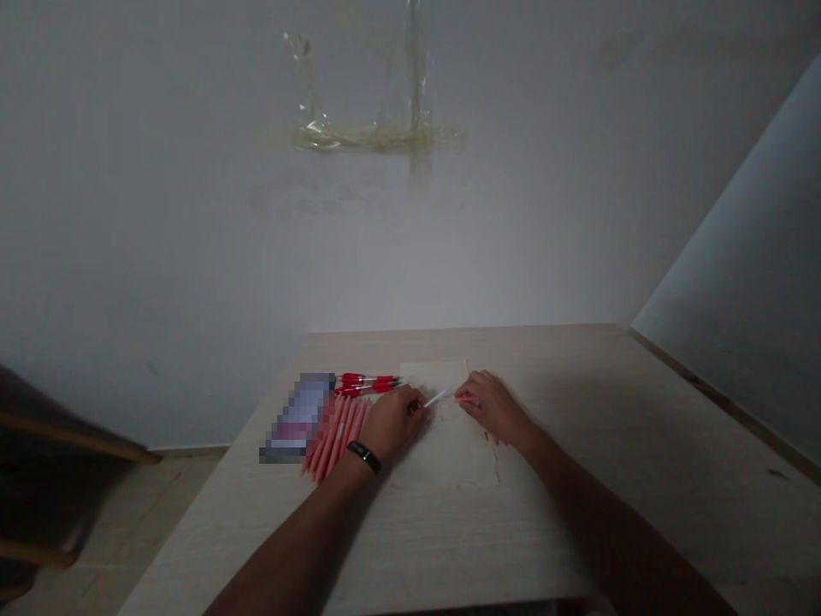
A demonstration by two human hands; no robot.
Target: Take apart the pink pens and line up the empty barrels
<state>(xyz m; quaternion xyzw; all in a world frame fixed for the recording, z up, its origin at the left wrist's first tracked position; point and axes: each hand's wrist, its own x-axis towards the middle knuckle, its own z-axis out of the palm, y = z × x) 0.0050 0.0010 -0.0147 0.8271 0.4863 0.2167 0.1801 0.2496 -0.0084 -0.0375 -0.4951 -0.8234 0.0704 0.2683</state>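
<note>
My left hand (392, 419), with a black band on its wrist, is closed in a pinch around the near end of a thin white stick (439, 397) that looks like a pen refill. The stick slants up to the right, across the gap between my hands. Facing it, my right hand (495, 404) pinches a small pink pen piece (465, 399); its far part is hidden in the fingers. Both hands are over a pale sheet (442, 462) on the table. Several pink pen barrels (334, 436) lie side by side left of my left hand.
Several red pen parts with dark tips (369, 383) lie behind the barrels. A blurred-out phone-like rectangle (298, 415) is at the table's left. Small pink bits (495, 440) lie by my right wrist. The wooden table (641, 462) meets a wall (513, 239) with tape remnants.
</note>
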